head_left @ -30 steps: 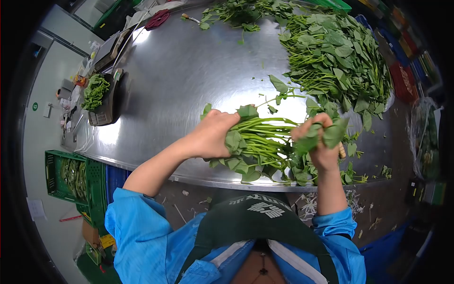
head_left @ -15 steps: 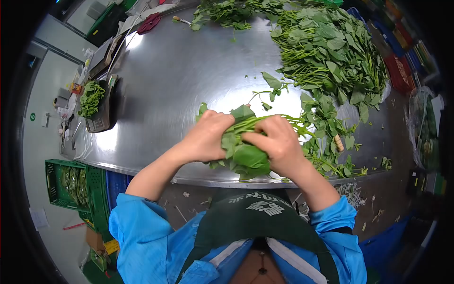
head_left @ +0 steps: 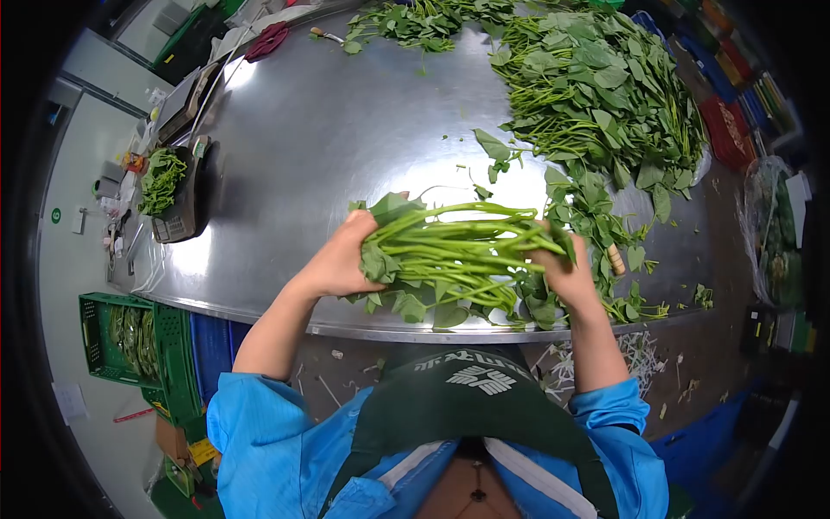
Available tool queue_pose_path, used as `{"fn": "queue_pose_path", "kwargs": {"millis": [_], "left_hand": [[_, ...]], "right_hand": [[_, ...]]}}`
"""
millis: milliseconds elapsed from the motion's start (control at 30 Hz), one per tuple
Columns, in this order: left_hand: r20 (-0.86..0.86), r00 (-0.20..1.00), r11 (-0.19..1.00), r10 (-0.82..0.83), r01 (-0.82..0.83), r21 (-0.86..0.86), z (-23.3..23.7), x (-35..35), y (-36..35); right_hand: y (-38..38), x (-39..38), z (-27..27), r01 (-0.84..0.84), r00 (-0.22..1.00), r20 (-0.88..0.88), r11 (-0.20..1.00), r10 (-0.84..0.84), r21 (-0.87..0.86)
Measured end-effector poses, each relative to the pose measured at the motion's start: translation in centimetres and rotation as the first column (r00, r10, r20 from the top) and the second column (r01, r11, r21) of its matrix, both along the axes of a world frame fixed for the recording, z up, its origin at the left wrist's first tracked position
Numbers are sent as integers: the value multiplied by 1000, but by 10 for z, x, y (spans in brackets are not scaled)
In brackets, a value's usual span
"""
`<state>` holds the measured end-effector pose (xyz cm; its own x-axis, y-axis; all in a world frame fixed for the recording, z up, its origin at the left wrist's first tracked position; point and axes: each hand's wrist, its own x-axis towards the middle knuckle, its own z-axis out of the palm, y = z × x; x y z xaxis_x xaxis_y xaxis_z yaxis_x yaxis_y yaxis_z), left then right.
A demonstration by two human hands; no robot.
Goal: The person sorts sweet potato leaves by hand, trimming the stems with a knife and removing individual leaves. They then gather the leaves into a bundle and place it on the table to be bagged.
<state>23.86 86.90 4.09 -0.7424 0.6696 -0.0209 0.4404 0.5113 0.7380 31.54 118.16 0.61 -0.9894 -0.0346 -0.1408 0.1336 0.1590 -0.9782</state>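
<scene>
A bunch of leafy greens with long, bright green stems lies sideways above the metal table near its front edge. My left hand is wrapped around the leafy end, and the fingers behind the leaves are mostly hidden. At the other end of the stems, my right hand is closed, with a dark leaf showing at its fingers. Its grip is slightly blurred. Loose leaves hang under the bunch. Just beyond my right hand lie scattered sprigs and a short wooden handle.
A large heap of greens covers the table's far right, with a smaller pile at the back. A scale holding greens stands left on the metal table. A green crate holds bagged vegetables at lower left.
My hands have moved apart, the left leftward and the right rightward. The stems, earlier bunched between them, now show stretched out. My right hand has shifted to the stem ends.
</scene>
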Motion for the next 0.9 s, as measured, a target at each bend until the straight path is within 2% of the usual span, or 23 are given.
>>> {"fn": "queue_pose_path", "kwargs": {"millis": [33, 67, 133, 200, 267, 333, 367, 400, 433, 467, 500, 533, 567, 600, 633, 667, 700, 733, 767, 800, 833, 867, 900], "left_hand": [[61, 996, 992, 69, -75, 98, 0, 1, -1], [59, 996, 993, 68, -74, 96, 1, 1, -1], [75, 991, 969, 112, -126, 213, 2, 2, 1], [85, 991, 983, 101, -113, 146, -7, 0, -1], [58, 998, 995, 21, -27, 99, -12, 0, 5], [55, 998, 995, 12, -17, 93, -10, 1, 7], [97, 994, 991, 48, -59, 117, -6, 1, 6], [140, 987, 985, 84, -104, 141, -4, 1, 5], [127, 985, 980, 120, -138, 143, -5, 0, 0], [125, 984, 979, 131, -148, 143, -4, 1, -1], [188, 968, 963, 168, -202, 178, -1, 2, -3], [254, 946, 945, 199, -255, 206, 0, 4, -4], [223, 955, 933, 198, -253, 254, -2, 4, -3], [221, 955, 933, 199, -253, 254, -2, 4, -2], [226, 950, 927, 217, -273, 258, -1, 6, 0], [231, 945, 920, 231, -289, 264, -1, 7, 3], [227, 948, 921, 224, -282, 270, -1, 6, 7], [177, 952, 913, 249, -292, 286, -1, 7, 11], [135, 952, 906, 275, -304, 295, -3, 11, 14], [145, 953, 910, 266, -298, 289, -6, 15, 17], [32, 964, 935, 265, -265, 236, -9, 15, 21], [-82, 963, 954, 255, -237, 182, -10, 16, 26], [-237, 951, 963, 200, -145, 228, -9, 16, 33]], "right_hand": [[0, -1, -2, 94, 995, 29, 987, -91, -129], [-1, -2, -4, 187, 982, 68, 949, -175, -253], [-8, 4, -1, 203, 978, 95, 935, -183, -291], [-15, 5, -3, 114, 993, 59, 907, -99, -405], [-14, 5, -3, 90, 987, 153, 939, -40, -331], [-21, 4, 5, 90, 980, 184, 994, -76, -69], [-11, 5, -10, 114, 993, -17, 989, -116, -91], [0, 3, 2, 253, 967, 55, 966, -250, -54], [21, 1, -2, 453, 891, 116, 868, -438, -201], [48, 2, -4, 492, 862, 102, 773, -496, -400], [79, 1, -9, 117, 929, -185, 730, -319, -673], [96, -1, -7, -129, 953, -250, 516, -173, -847], [95, 3, -10, 141, 972, -111, 889, -208, -436], [94, 8, -12, 312, 950, -19, 937, -313, 158], [81, 11, -16, 238, 970, -202, 679, -133, 694], [62, 13, -19, 222, 964, -239, 142, 118, 965], [41, 12, 0, 250, 934, -322, 363, 154, 898], [28, 14, -8, 141, 939, -306, 636, 157, 759], [0, 23, 0, -15, 974, -182, 845, 132, 535], [-23, 28, 0, -145, 989, 3, 967, 147, 209], [-41, 24, -1, -243, 970, -33, 970, 242, -29], [-65, 21, -9, -106, 993, -91, 936, 79, -337], [-76, 15, -2, -28, 999, 23, 887, 43, -461]]}}
